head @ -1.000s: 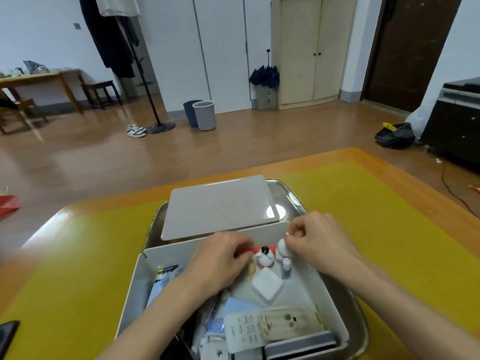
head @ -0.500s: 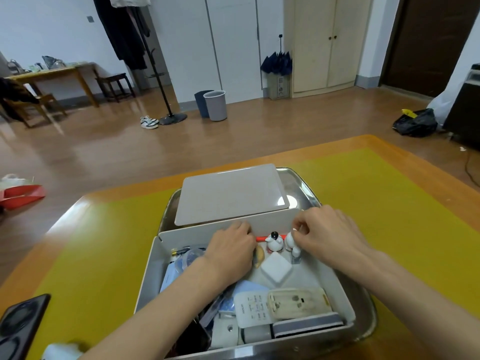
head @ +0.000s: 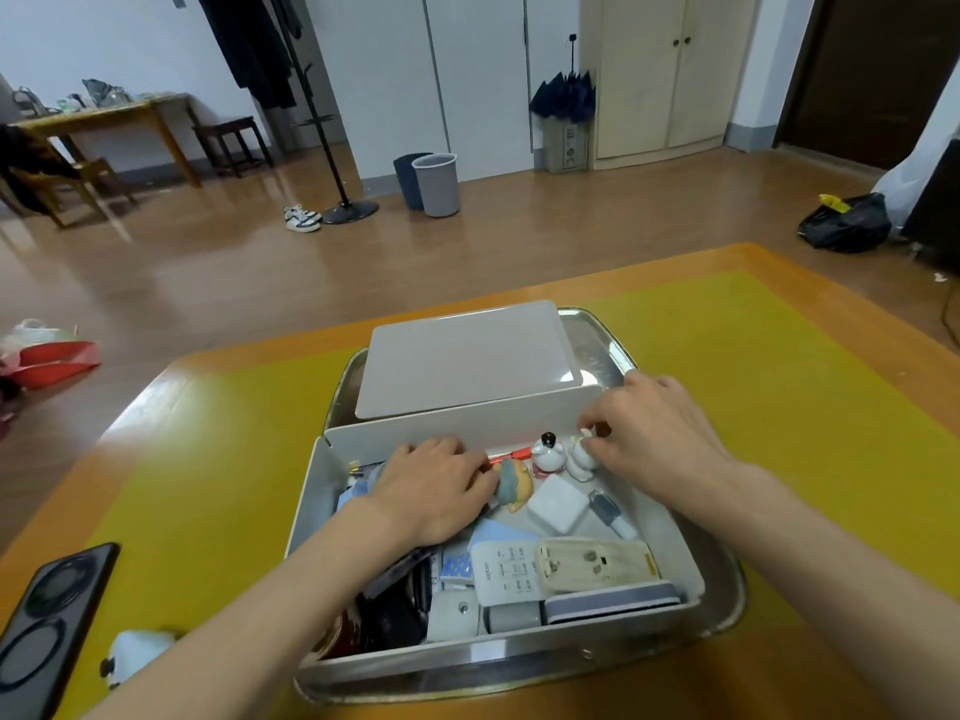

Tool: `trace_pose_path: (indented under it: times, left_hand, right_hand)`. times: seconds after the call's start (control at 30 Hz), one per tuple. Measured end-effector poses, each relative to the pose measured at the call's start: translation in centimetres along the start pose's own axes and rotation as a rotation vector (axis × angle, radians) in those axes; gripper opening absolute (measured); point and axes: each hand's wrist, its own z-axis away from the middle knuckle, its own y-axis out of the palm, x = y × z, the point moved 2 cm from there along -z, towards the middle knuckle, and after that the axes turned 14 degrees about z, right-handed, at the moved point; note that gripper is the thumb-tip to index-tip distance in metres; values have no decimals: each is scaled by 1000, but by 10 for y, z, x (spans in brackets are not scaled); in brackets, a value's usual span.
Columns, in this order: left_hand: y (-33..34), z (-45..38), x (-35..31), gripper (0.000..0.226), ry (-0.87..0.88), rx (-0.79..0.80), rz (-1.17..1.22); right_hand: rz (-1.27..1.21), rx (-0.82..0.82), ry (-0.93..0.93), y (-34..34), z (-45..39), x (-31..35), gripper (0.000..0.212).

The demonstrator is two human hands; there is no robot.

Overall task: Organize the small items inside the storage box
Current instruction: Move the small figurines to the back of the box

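The white box point(head: 363, 444) sits in a metal tray point(head: 727, 610) on the desk point(head: 779, 407), with its lid point(head: 462, 356) lying behind it. Both hands are at the far end of the box. The left hand point(head: 436, 485) lies flat over the things, fingers loose, next to a small orange toy point(head: 514, 483) and a red pen point(head: 511, 453). The right hand point(head: 654, 433) pinches a little white figure point(head: 579, 459) with its fingers, just beside a black-topped figure point(head: 548, 452). Since half a second ago the hands have hardly moved, but the orange toy now shows more.
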Motion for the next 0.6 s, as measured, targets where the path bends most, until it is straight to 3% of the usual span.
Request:
trace_pose_path:
  times: [0.13,0.3,0.47,0.6]
  left_hand:
    - [-2,-2,-2,49,-41,32,-43]
    - [-5,-5,0,57,-69,-18,-24]
    - [-10,-16,0,34,-44,-143,-33]
    - [-9,-28,-10,15,-56,12,-91]
  right_hand:
    - [21,27,-4,1,0,0,14]
    - [59,-54,-38,3,1,-4,16]
    - [38,-58,-124,0,-1,-3,16]
    - [26,-38,-158,-3,-3,0,19]
